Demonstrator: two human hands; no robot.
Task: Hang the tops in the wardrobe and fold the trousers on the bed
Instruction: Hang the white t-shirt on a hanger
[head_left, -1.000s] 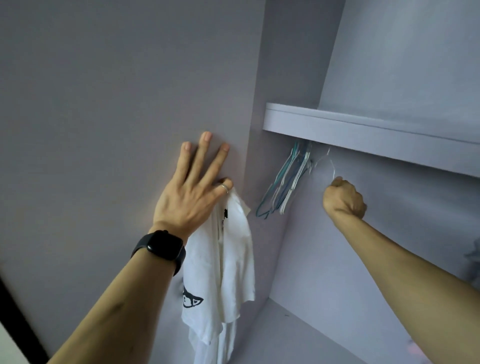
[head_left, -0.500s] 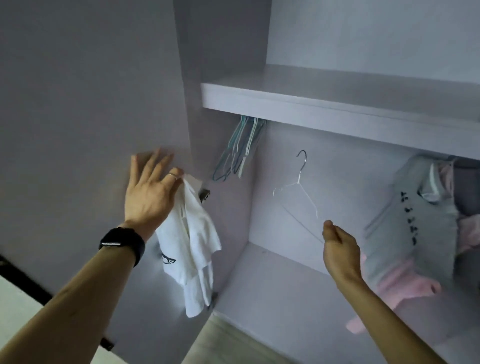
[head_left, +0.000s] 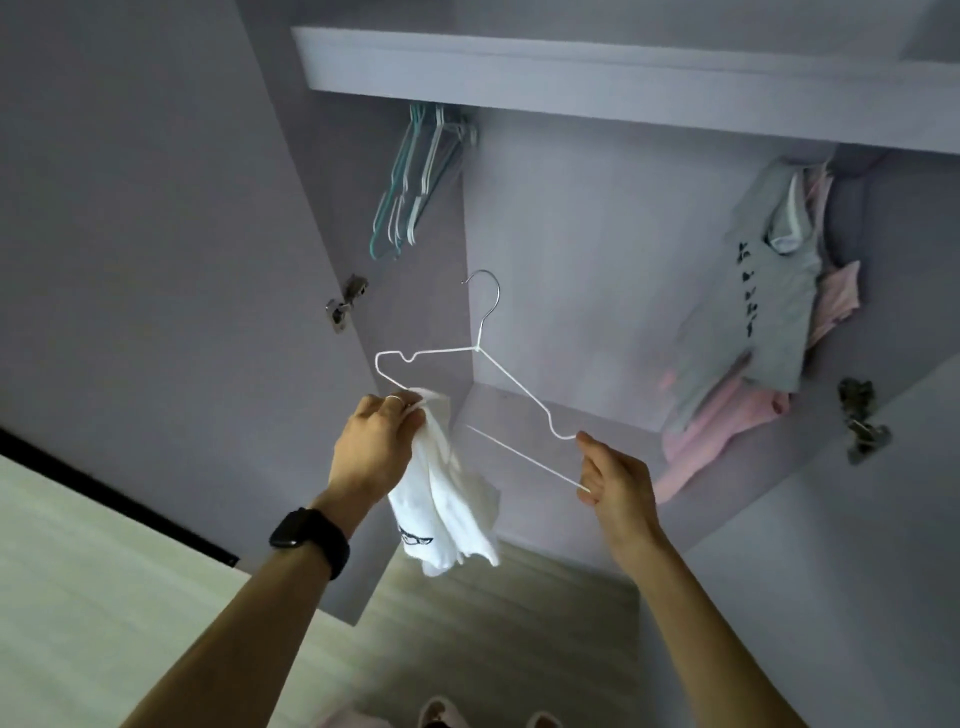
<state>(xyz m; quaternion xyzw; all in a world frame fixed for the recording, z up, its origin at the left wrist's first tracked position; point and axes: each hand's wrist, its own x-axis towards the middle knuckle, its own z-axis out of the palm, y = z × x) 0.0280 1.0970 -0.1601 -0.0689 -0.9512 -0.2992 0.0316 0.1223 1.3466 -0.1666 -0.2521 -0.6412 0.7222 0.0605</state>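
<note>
Below the wardrobe shelf (head_left: 571, 67), my left hand (head_left: 371, 447) grips the bunched white top (head_left: 452, 499) at one end of the white wire hanger (head_left: 477, 347). My right hand (head_left: 615, 486) pinches the hanger's other end. The top looks light and limp, and I judge the neckline the best place to hold it.

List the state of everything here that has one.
white hanger, bare, held tilted in the air.
white top, bunched, not yet on the hanger.
left hand, grips the white top.
right hand, pinches the hanger's right end.
spare hangers, hanging under the shelf.
grey top, hung.
wardrobe door, open.
</note>
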